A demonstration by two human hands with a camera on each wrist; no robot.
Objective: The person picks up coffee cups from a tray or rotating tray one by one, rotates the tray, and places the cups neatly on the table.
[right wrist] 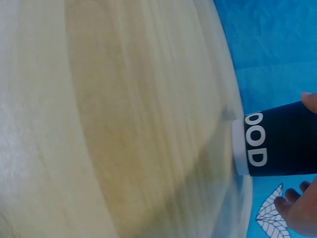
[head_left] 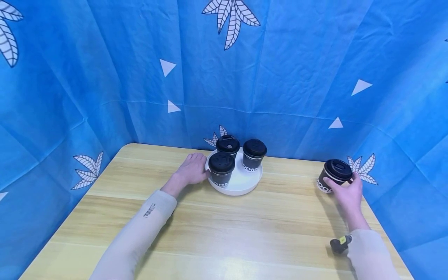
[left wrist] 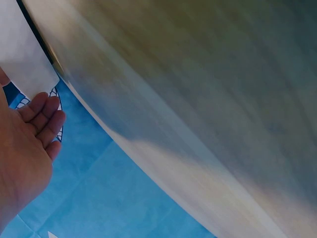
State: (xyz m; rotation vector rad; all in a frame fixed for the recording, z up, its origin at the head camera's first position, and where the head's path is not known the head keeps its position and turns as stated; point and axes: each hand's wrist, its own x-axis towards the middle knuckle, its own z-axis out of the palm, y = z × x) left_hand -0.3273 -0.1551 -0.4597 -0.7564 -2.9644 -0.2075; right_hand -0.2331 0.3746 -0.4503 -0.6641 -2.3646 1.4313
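Note:
At the right of the table, my right hand (head_left: 351, 193) grips a black lidded paper coffee cup (head_left: 330, 179), thumb on its near side. The cup is upright, slightly tilted in the head view; white lettering shows in the right wrist view on the cup (right wrist: 275, 141). Whether its base touches the table I cannot tell. My left hand (head_left: 192, 169) holds the left rim of a round white tray (head_left: 245, 184); in the left wrist view the fingers curl at the tray's edge (left wrist: 29, 59). Three similar cups stand on the tray: front left (head_left: 221, 173), back left (head_left: 227, 143), right (head_left: 254, 153).
The light wooden table (head_left: 224, 233) ends at a blue curtain (head_left: 297, 70) with white leaf and triangle prints, which hangs behind and at both sides. A small dark device with a yellow label (head_left: 340, 245) sits at the right sleeve.

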